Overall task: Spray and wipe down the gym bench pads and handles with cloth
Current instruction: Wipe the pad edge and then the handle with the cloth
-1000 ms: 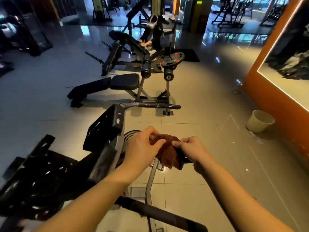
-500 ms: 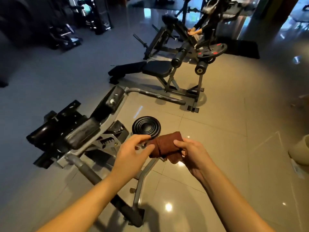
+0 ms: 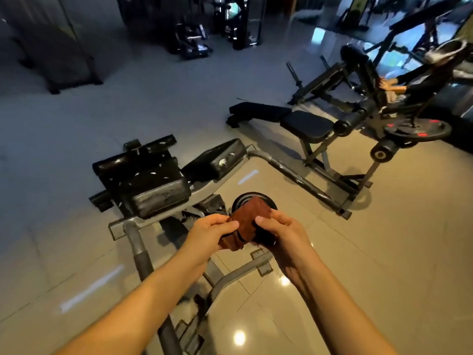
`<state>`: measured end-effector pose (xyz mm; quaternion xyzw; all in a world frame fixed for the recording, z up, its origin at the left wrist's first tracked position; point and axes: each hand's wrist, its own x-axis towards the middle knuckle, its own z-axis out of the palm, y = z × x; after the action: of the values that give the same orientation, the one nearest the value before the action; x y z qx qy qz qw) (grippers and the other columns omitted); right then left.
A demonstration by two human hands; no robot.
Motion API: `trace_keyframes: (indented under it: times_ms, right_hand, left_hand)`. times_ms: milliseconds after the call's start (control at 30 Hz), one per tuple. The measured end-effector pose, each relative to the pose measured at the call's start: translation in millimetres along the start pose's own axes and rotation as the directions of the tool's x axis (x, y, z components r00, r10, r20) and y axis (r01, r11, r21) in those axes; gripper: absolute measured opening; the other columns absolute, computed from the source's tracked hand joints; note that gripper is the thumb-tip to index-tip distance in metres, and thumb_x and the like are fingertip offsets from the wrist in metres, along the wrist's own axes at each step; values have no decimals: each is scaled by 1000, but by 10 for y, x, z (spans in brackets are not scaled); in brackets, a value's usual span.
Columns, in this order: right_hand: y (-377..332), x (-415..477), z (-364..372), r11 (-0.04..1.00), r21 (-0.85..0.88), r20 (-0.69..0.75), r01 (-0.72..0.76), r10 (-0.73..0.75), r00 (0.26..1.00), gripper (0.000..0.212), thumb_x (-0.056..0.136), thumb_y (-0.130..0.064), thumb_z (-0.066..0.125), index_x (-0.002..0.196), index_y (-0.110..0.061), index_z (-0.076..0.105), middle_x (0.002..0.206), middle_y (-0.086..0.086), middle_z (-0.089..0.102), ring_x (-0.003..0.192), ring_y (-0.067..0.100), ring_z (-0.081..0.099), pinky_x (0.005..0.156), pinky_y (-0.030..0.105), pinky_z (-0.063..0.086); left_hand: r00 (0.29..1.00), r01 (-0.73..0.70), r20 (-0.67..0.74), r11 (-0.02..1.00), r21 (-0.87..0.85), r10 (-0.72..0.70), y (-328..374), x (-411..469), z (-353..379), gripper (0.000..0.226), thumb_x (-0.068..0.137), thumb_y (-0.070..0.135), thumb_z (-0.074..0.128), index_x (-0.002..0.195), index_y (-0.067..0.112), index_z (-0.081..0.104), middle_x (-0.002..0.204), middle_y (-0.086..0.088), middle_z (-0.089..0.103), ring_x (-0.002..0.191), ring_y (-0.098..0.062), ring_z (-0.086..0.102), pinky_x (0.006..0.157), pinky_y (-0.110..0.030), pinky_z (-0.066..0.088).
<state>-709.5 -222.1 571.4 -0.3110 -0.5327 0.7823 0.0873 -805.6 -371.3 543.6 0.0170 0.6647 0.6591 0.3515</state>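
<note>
Head view: the left hand (image 3: 213, 231) and right hand (image 3: 279, 233) pinch a folded brown cloth (image 3: 249, 221) between them, and the worn bench pad (image 3: 153, 187) lies forward-left, nearer the left hand.

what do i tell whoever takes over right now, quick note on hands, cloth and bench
Left hand: pinches the left edge of the brown cloth.
Right hand: grips the cloth's right side; something dark sits under it, cannot tell what.
Cloth: folded, held in the air above the near bench, touching no pad.
Bench: big worn pad, smaller pad, handle nearer the person.
No spray bottle in view.
Done: nothing that the picture can prove.
Left: spray, then wipe both pads and the handles.
</note>
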Motion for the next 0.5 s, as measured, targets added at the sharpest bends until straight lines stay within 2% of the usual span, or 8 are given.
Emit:
trace_keyframes:
  times_ms: [33,100,167,233,333,400,433,500]
  right_hand:
    - [-19,107,13,1000,-18,1,9,-9,1000,35,86,-7,75,121,-2,68,108,19,75,103,38,72,85,46,61]
    - [-56,335,42,999,-51,-4,12,-13,1000,34,88,-11,75,120,-5,69,109,19,75,105,42,71,89,56,57]
    - [-94,509,78,997,-78,-1,2,-2,1000,30,90,-14,74,119,-8,70,108,20,75,106,46,69,92,63,53]
    - [-168,720,148,996,-82,3,-27,28,1000,28,91,-11,71,119,-5,70,108,22,75,100,42,72,87,54,58]
    - [-301,1078,191,988,-150,-9,-39,38,999,24,92,-9,71,115,-2,70,102,19,76,92,34,75,77,41,63]
    - [-365,1377,149,973,-230,-22,-6,1,1000,17,92,-12,72,108,-6,73,97,13,78,95,32,75,83,42,62]
    - [-398,1548,128,960,-280,-36,19,-30,999,14,91,-14,73,104,-9,74,96,10,78,96,30,75,88,44,60]
    - [-466,1939,104,911,-403,-58,83,-116,992,13,89,-17,75,102,-14,76,94,4,78,94,24,74,92,46,59]
  left_hand:
    - [1000,6,7,999,-42,-5,19,72,0,17,93,14,73,107,6,74,100,-14,78,93,-28,76,84,-37,61]
    - [1000,20,19,993,-116,-18,69,219,4,20,93,12,72,111,3,73,103,-16,78,97,-29,75,89,-41,61]
    - [1000,23,11,991,-130,-21,130,330,5,20,94,13,71,112,3,72,101,-15,78,95,-28,76,85,-37,62]
    - [1000,12,-23,999,-45,-13,219,470,-22,19,95,17,71,110,6,72,98,-13,78,92,-26,76,73,-29,62]
    - [992,-65,-87,972,227,87,278,737,-135,10,93,23,74,101,18,71,88,1,77,85,-17,74,66,-25,57]
    - [962,-145,-136,867,476,235,289,920,-256,6,91,26,75,95,26,70,72,14,70,72,-4,66,70,-27,54]
    - [939,-165,-142,774,611,312,306,1019,-312,7,92,30,73,97,29,69,72,16,68,71,-2,63,73,-29,55]
    - [885,-159,-131,556,816,446,367,1229,-400,13,95,36,68,107,31,67,86,17,65,80,-1,60,81,-32,55]
